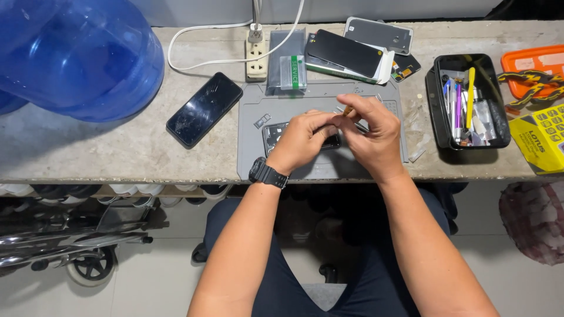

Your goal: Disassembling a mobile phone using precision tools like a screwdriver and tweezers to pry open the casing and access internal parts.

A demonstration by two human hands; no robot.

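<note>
— What are the hands doing?
— The left hand [302,136] and the right hand [371,134] meet over the grey mat [252,158] at the near edge of the desk. Both pinch one small brown part [348,110].
— And the phone?
— An open phone [276,134] lies on the mat under them, its back off. It isn't put together yet.
— What's farther back?
— A cracked black phone [204,109] to the left, a black tray of tools [467,100] to the right, and a power strip [256,54] at the far edge.

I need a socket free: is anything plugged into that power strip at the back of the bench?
In use. The beige power strip has a white plug in its top socket, with its cable looping left; the lower sockets show open holes.
</note>
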